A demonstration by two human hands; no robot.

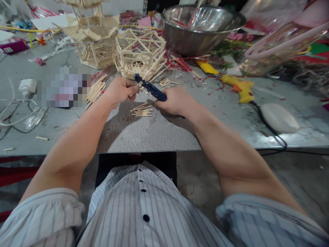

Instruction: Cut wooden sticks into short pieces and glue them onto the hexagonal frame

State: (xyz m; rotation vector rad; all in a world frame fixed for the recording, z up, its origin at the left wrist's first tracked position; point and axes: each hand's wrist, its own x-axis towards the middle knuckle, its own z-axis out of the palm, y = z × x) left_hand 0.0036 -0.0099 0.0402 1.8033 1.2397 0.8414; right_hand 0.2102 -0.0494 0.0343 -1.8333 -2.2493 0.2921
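Note:
My left hand [120, 91] is closed, thumb and fingers pinching a thin wooden stick [151, 69] that slants up and away. In my right hand [174, 100] is a long dark blue hand tool [153, 90], which looks like a cutter. Its far end meets the stick close to my left fingertips; whether its jaws are apart I cannot tell. Below both hands lies a small pile of short cut sticks [142, 110]. Longer sticks [95, 90] lie in a bundle left of my left hand. Just beyond stands an open stick frame [140, 48].
A tiered stick pavilion [95, 37] stands at the back left, a steel bowl [200, 34] at the back right. A yellow glue gun [241, 87] with a black cable and a white oval object [279, 117] lie right. A white charger [27, 85] sits left.

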